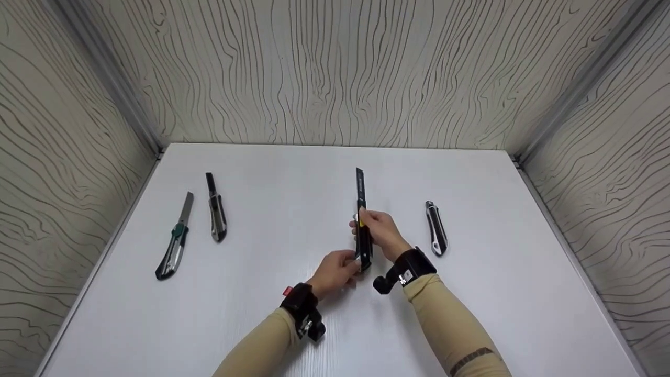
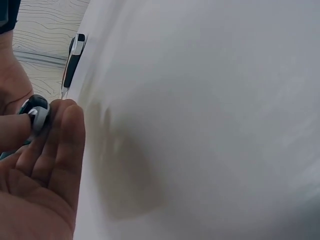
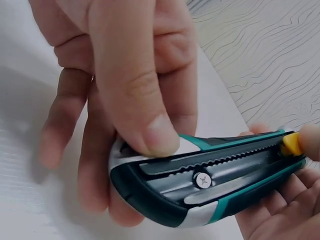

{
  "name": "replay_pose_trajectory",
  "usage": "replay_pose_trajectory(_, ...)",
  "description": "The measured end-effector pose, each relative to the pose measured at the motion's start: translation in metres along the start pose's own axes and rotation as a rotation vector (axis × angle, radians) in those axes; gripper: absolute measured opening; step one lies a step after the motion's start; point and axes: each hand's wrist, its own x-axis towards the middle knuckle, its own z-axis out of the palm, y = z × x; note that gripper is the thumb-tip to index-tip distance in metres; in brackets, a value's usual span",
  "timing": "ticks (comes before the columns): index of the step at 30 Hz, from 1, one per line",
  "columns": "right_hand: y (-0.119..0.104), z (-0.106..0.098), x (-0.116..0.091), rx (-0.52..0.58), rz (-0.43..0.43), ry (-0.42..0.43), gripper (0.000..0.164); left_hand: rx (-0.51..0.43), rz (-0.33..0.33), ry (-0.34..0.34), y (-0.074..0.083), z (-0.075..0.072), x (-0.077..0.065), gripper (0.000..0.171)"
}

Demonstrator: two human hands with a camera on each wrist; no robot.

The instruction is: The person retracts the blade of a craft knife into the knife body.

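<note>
A snap-off utility knife (image 1: 365, 243), black with green and silver edging, is held between both hands, its long dark blade (image 1: 360, 183) extended toward the back wall. My right hand (image 1: 384, 230) grips its upper body, the thumb at the yellow slider (image 3: 291, 144). Around the butt end, my left hand (image 1: 334, 272) pinches with thumb and fingers; the right wrist view shows that thumb on the silver edge beside a screw (image 3: 202, 180). Only the butt (image 2: 37, 111) shows clearly in the left wrist view.
On the white table (image 1: 282, 209), a green-and-silver utility knife (image 1: 175, 246) and a grey-and-black utility knife (image 1: 217, 217) lie at left with blades out. A silver-and-black utility knife (image 1: 437, 230) lies at right, no blade visible. Wood-patterned walls (image 1: 324, 73) stand around the table.
</note>
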Motion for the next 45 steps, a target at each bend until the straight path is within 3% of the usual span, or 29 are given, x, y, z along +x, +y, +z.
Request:
replay_pose_trajectory(6,0.0019,0.0,0.0028,0.002,0.013,0.022,0.047,-0.09,-0.042,-0.01,-0.0024,0.0023,-0.001,0.023)
replay_pose_trajectory(14,0.0011,0.0017,0.0044,0.073,0.002,0.004,0.046,-0.254,-0.06,-0.083,-0.004,0.0025,-0.0012,0.022)
replay_pose_trajectory(21,0.0009,0.0039,0.0036,0.084,-0.001,0.04,0.039,-0.281,-0.023,-0.106,-0.0026,0.0034,-0.001,0.022)
replay_pose_trajectory(33,0.0015,0.0058,0.0042,0.071,0.011,0.067,0.037,-0.239,-0.021,-0.078,-0.0031,0.0049,-0.0013,0.022)
replay_pose_trajectory(45,0.0031,0.0078,0.005,0.075,-0.01,0.037,0.037,-0.265,-0.021,-0.073,-0.0042,0.0029,-0.0011,0.022)
